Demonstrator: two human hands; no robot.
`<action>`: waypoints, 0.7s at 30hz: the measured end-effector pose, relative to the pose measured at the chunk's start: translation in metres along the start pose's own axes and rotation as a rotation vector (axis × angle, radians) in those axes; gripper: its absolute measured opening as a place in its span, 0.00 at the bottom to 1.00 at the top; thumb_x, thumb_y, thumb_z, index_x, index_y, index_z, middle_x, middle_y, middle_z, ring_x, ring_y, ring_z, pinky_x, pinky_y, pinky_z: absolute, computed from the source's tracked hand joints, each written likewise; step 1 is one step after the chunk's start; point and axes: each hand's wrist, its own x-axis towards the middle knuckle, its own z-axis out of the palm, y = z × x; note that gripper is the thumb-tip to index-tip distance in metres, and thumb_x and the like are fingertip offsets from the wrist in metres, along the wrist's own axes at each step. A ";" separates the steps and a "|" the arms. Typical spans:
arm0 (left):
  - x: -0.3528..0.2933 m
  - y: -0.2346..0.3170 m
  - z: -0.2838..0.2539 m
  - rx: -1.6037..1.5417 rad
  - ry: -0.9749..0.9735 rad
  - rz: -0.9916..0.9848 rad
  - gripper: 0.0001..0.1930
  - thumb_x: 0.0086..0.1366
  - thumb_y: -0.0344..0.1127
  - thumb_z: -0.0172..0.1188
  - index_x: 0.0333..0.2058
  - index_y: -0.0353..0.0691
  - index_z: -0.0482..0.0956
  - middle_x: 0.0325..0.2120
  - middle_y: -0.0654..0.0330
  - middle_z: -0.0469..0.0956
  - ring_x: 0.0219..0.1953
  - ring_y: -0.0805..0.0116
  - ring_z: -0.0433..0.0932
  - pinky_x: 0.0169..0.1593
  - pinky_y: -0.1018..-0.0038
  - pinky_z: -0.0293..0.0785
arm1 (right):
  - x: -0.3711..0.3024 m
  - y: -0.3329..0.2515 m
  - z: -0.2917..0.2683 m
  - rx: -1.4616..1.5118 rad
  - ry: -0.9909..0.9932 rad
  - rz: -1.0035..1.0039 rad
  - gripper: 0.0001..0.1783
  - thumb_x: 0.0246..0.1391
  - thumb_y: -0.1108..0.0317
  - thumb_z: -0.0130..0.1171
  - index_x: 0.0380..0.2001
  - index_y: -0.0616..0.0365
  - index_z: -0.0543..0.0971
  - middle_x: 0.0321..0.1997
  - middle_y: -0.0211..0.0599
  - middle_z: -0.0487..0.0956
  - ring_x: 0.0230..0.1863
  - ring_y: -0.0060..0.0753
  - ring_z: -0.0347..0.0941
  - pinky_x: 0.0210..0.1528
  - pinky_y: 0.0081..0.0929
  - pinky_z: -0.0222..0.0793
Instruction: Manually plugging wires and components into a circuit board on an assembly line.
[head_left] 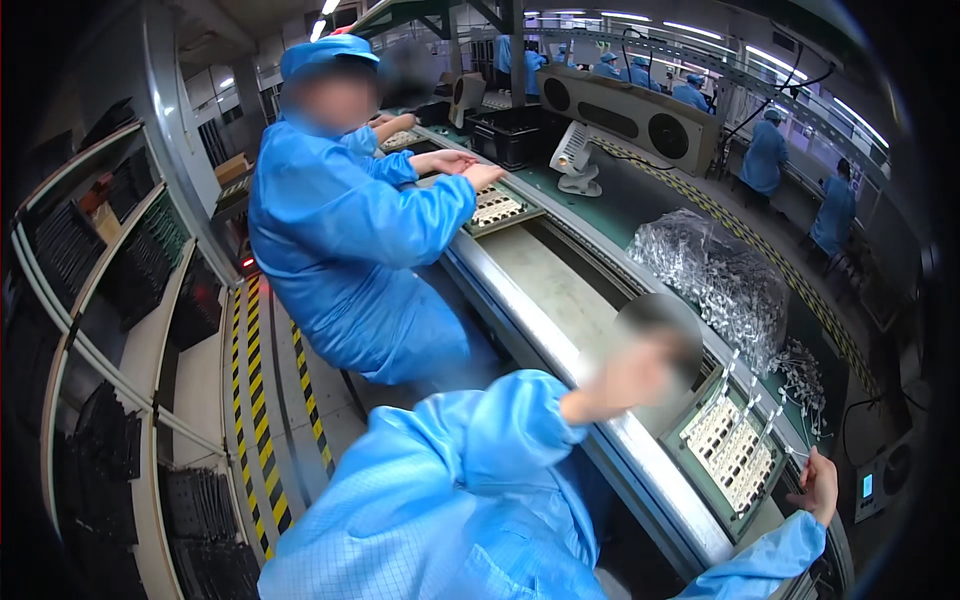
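My left hand (pixel 598 398) reaches over the near rail of the conveyor; its fingers are smeared by blur, so what they do is hidden. At the right, my right hand (pixel 820 486) is closed, thumb and finger pinching a thin white lead (pixel 797 455) at the edge of a circuit board panel. That panel (pixel 728 450) lies tilted in a green frame on the conveyor, cream-coloured with rows of dark parts. Several white-tipped leads (pixel 754 402) stick out past its far edge. Just beyond lies a loose heap of white leads (pixel 800 385).
A clear plastic bag (pixel 705 280) full of white leads sits on the green bench. To the left, a co-worker in blue (pixel 340 230) handles another panel (pixel 497 207). A small white fan (pixel 573 160) and black crate (pixel 505 138) stand farther back. Shelving (pixel 140 330) lines the left side.
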 end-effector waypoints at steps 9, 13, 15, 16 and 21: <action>0.068 0.161 -0.107 -0.311 0.521 0.913 0.36 0.68 0.32 0.54 0.71 0.50 0.50 0.25 0.62 0.72 0.23 0.75 0.67 0.29 0.75 0.66 | -0.040 -0.024 0.026 -0.074 -0.236 0.012 0.17 0.67 0.50 0.51 0.27 0.48 0.70 0.10 0.22 0.62 0.11 0.20 0.57 0.31 0.59 0.77; 0.094 0.132 -0.116 -0.403 0.363 0.828 0.29 0.68 0.35 0.51 0.67 0.46 0.59 0.26 0.63 0.72 0.22 0.76 0.66 0.28 0.76 0.65 | -0.036 -0.018 0.027 -0.069 -0.320 -0.015 0.16 0.68 0.53 0.50 0.28 0.49 0.70 0.10 0.21 0.62 0.09 0.18 0.55 0.20 0.41 0.77; 0.115 0.075 -0.086 -0.275 0.274 0.575 0.12 0.69 0.39 0.49 0.34 0.36 0.73 0.27 0.62 0.68 0.28 0.70 0.67 0.38 0.69 0.69 | -0.045 -0.022 0.031 -0.051 -0.352 -0.047 0.15 0.69 0.58 0.51 0.28 0.51 0.71 0.11 0.21 0.63 0.09 0.14 0.55 0.12 0.19 0.63; 0.126 0.070 -0.051 -0.120 0.216 0.452 0.10 0.69 0.35 0.51 0.38 0.33 0.76 0.31 0.60 0.72 0.28 0.73 0.71 0.36 0.72 0.71 | -0.047 -0.018 0.028 -0.047 -0.356 -0.028 0.15 0.69 0.58 0.51 0.28 0.51 0.71 0.11 0.21 0.63 0.09 0.14 0.55 0.12 0.19 0.63; 0.153 -0.068 -0.018 0.225 -0.004 0.119 0.08 0.60 0.26 0.57 0.38 0.37 0.81 0.19 0.62 0.76 0.22 0.75 0.74 0.28 0.74 0.69 | -0.033 -0.006 0.022 -0.013 -0.348 -0.131 0.16 0.69 0.59 0.51 0.27 0.52 0.69 0.11 0.19 0.63 0.09 0.11 0.51 0.11 0.16 0.46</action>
